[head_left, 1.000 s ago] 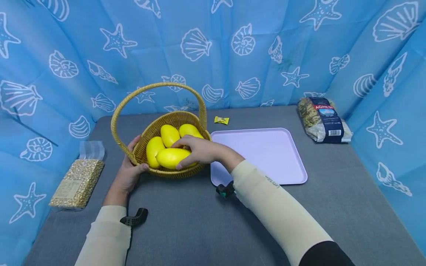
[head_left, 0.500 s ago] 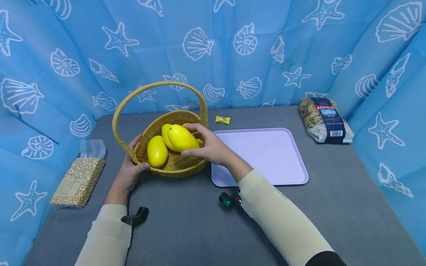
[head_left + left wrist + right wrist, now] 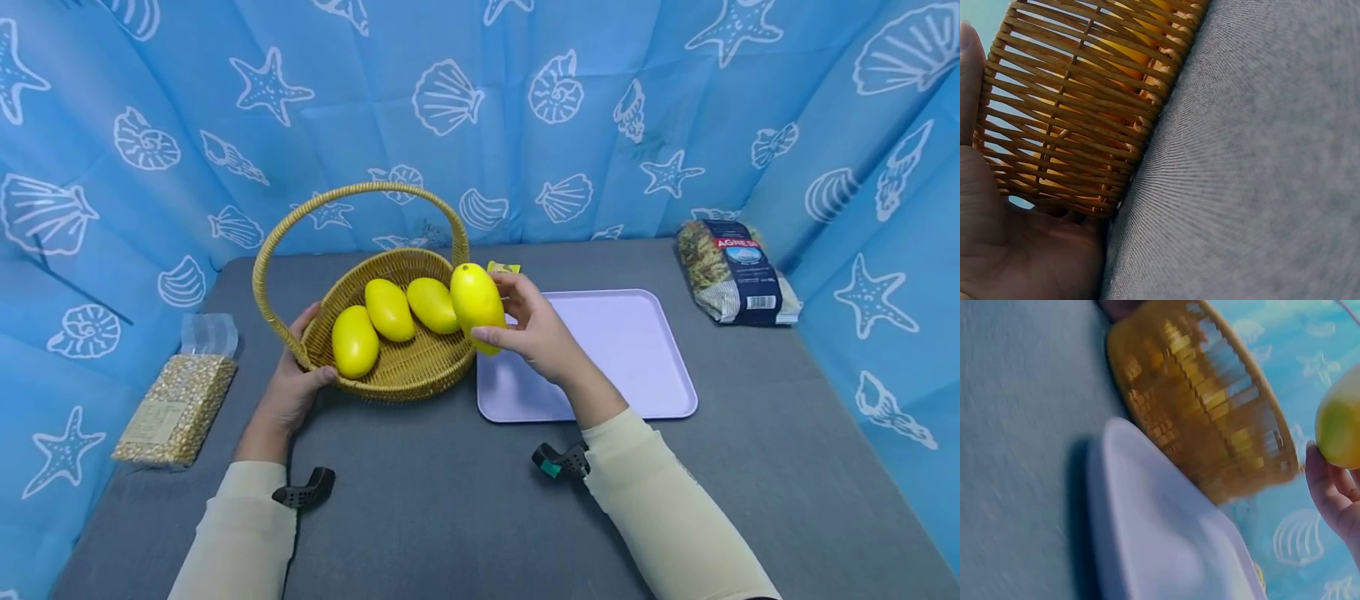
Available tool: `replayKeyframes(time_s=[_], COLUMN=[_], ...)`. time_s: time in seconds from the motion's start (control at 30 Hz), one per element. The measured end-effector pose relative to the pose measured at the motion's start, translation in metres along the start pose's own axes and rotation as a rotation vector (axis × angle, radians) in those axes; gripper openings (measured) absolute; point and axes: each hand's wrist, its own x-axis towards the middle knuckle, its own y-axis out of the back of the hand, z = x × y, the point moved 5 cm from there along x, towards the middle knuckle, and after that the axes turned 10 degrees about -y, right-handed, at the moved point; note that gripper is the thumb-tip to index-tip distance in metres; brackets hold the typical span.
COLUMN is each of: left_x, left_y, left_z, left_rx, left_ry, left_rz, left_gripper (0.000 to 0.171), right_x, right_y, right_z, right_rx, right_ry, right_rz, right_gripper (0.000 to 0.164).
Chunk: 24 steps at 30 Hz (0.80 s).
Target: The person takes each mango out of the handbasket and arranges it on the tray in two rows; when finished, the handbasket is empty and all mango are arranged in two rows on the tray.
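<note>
My right hand [image 3: 536, 329] holds a yellow mango [image 3: 477, 302] between thumb and fingers, raised over the basket's right rim and the tray's left edge. In the right wrist view the same mango [image 3: 1341, 425] shows at the right edge. Three more mangoes lie in the wicker basket [image 3: 405, 379]: one at left [image 3: 355, 342], one in the middle [image 3: 390, 310], one at right [image 3: 432, 306]. My left hand [image 3: 288, 392] grips the basket's left side, thumb over the rim. The left wrist view shows that hand [image 3: 1029, 250] against the woven wall [image 3: 1079, 112]; its fingers are mostly hidden.
A lilac tray [image 3: 600, 358] lies right of the basket. Behind its left corner is a small yellow-wrapped candy [image 3: 503, 267], partly covered by my right hand. A bag of kernels [image 3: 176, 412] lies at left, a pasta bag [image 3: 738, 271] at back right. Blue curtains surround the grey table.
My right hand has lifted one mango from the basket's front and carried it right, turning it more upright. My left hand has stayed at the basket's side.
</note>
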Motion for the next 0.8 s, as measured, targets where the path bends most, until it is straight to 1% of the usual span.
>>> replayKeyframes(time_s=[0.13, 0.23, 0.37, 0.47, 0.63, 0.7, 0.8], left_x=[0.002, 0.003, 0.001, -0.001, -0.002, -0.002, -0.001], left_y=[-0.002, -0.002, -0.002, -0.002, -0.001, -0.002, -0.002], left_z=[0.0, -0.001, 0.0, 0.001, 0.002, 0.002, 0.002], left_rx=[0.004, -0.001, -0.012, -0.012, 0.008, 0.016, 0.026], left_ry=[-0.002, 0.002, -0.006, -0.013, -0.007, -0.004, -0.001], left_rz=[-0.013, -0.019, -0.015, -0.013, -0.013, -0.011, -0.005], left_gripper=[0.096, 0.096, 0.097, 0.097, 0.096, 0.096, 0.096], right_x=[0.0, 0.0, 0.001, 0.002, 0.004, 0.004, 0.004], right_y=[0.024, 0.041, 0.06, 0.07, 0.075, 0.075, 0.074], right_z=[0.009, 0.015, 0.023, 0.032, 0.043, 0.045, 0.047], right_rx=[0.055, 0.014, -0.124, -0.226, -0.452, -0.536, -0.612], right_ry=[-0.065, -0.107, -0.155, -0.217, -0.336, -0.365, -0.39], right_rz=[0.104, 0.187, 0.279, 0.316, 0.316, 0.314, 0.317], right_gripper=[0.073, 0.072, 0.074, 0.076, 0.079, 0.078, 0.076])
